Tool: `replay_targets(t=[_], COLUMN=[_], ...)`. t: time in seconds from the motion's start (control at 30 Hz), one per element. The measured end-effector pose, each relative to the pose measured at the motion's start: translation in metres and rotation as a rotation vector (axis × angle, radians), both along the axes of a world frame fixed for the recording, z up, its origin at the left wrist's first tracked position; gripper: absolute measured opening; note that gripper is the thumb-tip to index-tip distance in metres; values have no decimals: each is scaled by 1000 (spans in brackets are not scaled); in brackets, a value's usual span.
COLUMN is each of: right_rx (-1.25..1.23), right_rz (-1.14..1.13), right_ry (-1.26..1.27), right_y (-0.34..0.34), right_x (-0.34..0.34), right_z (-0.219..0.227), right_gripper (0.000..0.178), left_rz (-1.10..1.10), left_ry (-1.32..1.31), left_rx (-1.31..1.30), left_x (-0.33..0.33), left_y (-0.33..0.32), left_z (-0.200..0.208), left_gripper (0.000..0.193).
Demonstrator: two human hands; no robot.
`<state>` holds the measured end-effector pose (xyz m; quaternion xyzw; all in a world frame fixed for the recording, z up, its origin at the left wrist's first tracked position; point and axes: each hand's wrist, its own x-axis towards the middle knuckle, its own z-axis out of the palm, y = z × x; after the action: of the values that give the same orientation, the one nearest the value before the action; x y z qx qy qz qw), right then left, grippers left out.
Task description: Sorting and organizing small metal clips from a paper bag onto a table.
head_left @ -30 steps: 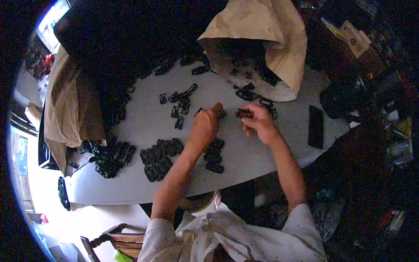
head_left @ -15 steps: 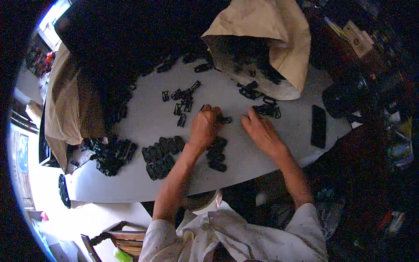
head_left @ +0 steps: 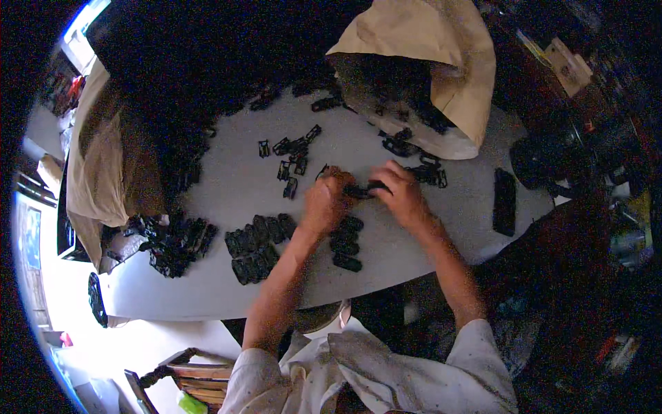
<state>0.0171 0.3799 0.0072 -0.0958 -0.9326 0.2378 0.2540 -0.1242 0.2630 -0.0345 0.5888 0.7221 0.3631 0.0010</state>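
Over the middle of the pale table, my left hand [head_left: 328, 201] is closed around a small black plastic part [head_left: 356, 192], whose end sticks out past the fingers. My right hand [head_left: 401, 194] has its fingertips pinched at the other end of that dark piece; the exact grip is blurred. Left of my hands lies a loose cluster of small black frame-like parts [head_left: 299, 146]. Closer to me are neat rows of black parts [head_left: 251, 250] and a short column of them [head_left: 346, 243] beside my left wrist. More black parts [head_left: 429, 174] lie just beyond my right hand.
A brown paper bag [head_left: 463, 90] lies open toward me at the far right, black parts at its mouth. Another paper bag [head_left: 96, 169] stands at the left beside a heap of black parts [head_left: 169, 248]. A flat black oblong object [head_left: 504, 201] rests near the table's right edge.
My right hand has moved left to meet my left hand, and its fingers have closed on the dark piece there. My left hand has stayed nearly in place.
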Motion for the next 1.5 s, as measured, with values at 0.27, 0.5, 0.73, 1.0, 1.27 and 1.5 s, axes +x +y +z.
replay_targets(t=[0.27, 0.5, 0.73, 1.0, 1.27, 1.5], right_rx=[287, 56, -253, 253, 143, 46], right_rz=[-194, -280, -102, -21, 7, 46], right_ry=[-322, -285, -237, 86, 0, -76], right_y=[-10, -9, -4, -23, -3, 4], right_x=[18, 23, 11, -2, -8, -3], right_z=[7, 15, 27, 35, 19, 9], right_gripper=[15, 12, 19, 28, 37, 33], left_rz=[51, -10, -240, 47, 4, 123], left_ry=[-83, -111, -576, -871, -1001, -78], left_rx=[-113, -70, 74, 30, -36, -199], left_x=[7, 4, 14, 12, 11, 19], left_y=[-7, -11, -21, -17, -11, -11], left_z=[14, 15, 98, 59, 47, 35], left_gripper=[31, 37, 26, 14, 19, 31])
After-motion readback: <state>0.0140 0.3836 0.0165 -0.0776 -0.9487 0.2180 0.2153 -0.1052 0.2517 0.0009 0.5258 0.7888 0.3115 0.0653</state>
